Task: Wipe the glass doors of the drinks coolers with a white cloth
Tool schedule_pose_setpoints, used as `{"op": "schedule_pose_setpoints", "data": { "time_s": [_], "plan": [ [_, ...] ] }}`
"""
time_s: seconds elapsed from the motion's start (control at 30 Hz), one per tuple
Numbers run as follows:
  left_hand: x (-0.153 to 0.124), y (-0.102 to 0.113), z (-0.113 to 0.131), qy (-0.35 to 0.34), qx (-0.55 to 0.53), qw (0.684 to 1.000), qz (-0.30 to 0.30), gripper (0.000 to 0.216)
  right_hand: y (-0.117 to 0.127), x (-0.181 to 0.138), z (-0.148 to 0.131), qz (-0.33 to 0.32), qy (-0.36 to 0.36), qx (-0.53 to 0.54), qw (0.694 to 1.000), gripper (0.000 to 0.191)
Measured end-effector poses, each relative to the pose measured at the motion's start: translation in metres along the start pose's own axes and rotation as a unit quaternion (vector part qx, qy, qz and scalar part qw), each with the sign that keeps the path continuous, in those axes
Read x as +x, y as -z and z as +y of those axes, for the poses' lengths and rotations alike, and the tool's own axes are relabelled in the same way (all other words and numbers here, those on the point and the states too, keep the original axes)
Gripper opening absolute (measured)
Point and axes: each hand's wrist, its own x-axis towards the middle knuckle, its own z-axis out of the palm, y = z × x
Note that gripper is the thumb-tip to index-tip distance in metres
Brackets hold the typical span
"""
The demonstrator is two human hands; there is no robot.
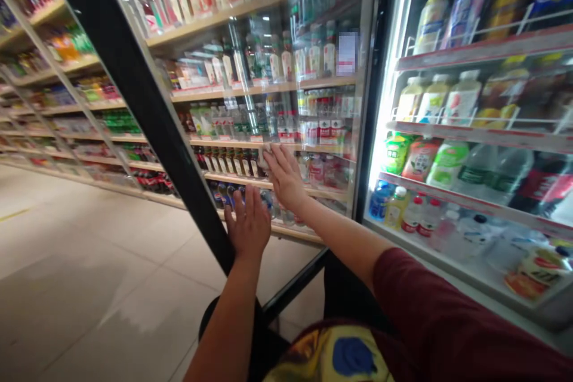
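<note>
A glass door with a black frame [132, 95] stands swung open in front of me. My right hand [286, 182] presses a small, pale, folded cloth [264, 156] against the glass, its fingers stretched over it. The cloth is mostly covered by the fingers, so its size cannot be told. Lower and to the left, my left hand [249, 227] is open with its fingers spread, lying at the glass beside the black frame edge. It holds nothing.
On the right, a lit drinks fridge [470, 131] stands open, its wire-railed shelves full of bottles and cans. Through the glass, wooden shelves [215, 95] of bottles show. More stocked shelving [67, 71] runs left above a pale tiled floor [98, 262].
</note>
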Motion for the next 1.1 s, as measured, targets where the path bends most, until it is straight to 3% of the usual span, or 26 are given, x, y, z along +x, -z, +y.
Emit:
{"op": "schedule_pose_setpoints", "data": {
  "time_s": [0.1, 0.23, 0.3, 0.53, 0.77, 0.97, 1.1],
  "plan": [
    [0.000, 0.001, 0.001, 0.003, 0.000, 1.000, -0.003, 0.064, 0.000, 0.003, -0.002, 0.012, -0.027, 0.007, 1.000, 0.047],
    [-0.002, 0.000, -0.001, 0.009, -0.019, 1.000, -0.006, 0.061, -0.011, -0.054, 0.005, -0.012, -0.012, 0.010, 1.000, 0.050],
    [-0.002, -0.001, -0.002, 0.008, -0.019, 1.000, -0.007, 0.062, -0.013, -0.065, 0.013, -0.026, 0.003, 0.009, 1.000, 0.052],
    [0.001, 0.002, 0.000, 0.017, -0.012, 1.000, -0.010, 0.062, -0.001, -0.004, 0.025, -0.004, -0.064, 0.017, 0.998, 0.056],
    [0.001, 0.002, 0.000, -0.006, 0.001, 1.000, 0.014, 0.064, -0.017, -0.074, 0.029, -0.016, -0.015, 0.020, 1.000, 0.058],
    [0.000, -0.001, -0.003, -0.023, 0.027, 0.999, 0.031, 0.071, -0.006, -0.031, 0.046, 0.000, -0.062, 0.024, 0.998, 0.057],
    [-0.001, -0.001, -0.003, -0.015, 0.016, 1.000, 0.022, 0.070, -0.012, -0.050, 0.043, 0.019, -0.087, 0.027, 0.996, 0.060]
  ]
}}
